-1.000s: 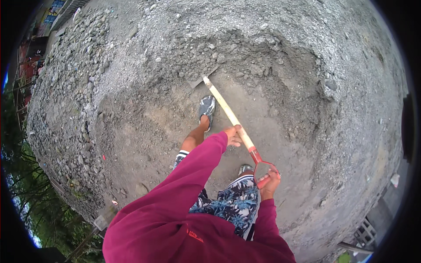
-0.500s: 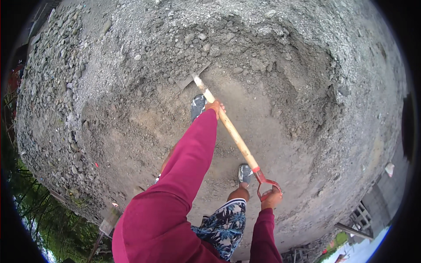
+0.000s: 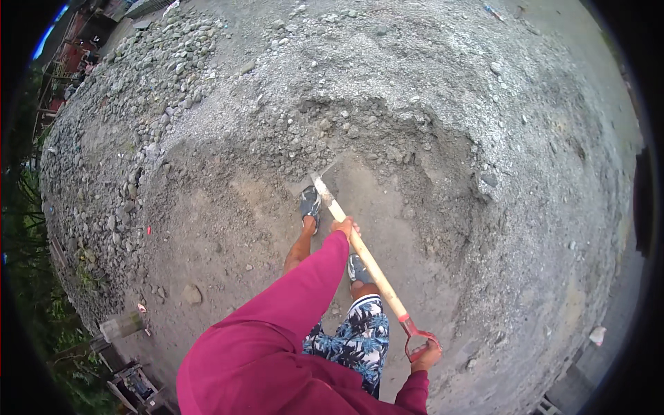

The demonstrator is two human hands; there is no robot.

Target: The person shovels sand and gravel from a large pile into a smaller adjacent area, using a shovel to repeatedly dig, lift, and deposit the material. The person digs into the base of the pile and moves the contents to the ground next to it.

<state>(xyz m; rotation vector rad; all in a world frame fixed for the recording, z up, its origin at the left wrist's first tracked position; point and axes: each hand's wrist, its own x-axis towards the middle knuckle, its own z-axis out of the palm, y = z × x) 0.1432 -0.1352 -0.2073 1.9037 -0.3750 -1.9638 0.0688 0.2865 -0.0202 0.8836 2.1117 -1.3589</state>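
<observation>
A shovel [image 3: 377, 277] with a pale wooden shaft and a red D-shaped handle slants across the middle of the view. My left hand [image 3: 344, 227] is closed around the shaft, partway down toward the blade. At the lower right my right hand [image 3: 427, 354] grips the red D-handle. The grey blade [image 3: 326, 171] rests at the foot of a heap of grey gravelly soil [image 3: 366, 124], just beyond my forward shoe [image 3: 310, 202]; part of the blade is hard to make out against the soil.
The dug hollow's rough bank [image 3: 449, 166] curves round the far and right sides. Loose stones [image 3: 152, 69] cover the ground at the far left. A squarish block [image 3: 121, 325] and a single stone [image 3: 192, 294] lie to the left, with greenery beyond the edge.
My view has shifted, so the heap and blade sit lower in the picture and more ground shows beyond. Both hands keep their hold on the shovel. My rear foot has come nearer the forward one.
</observation>
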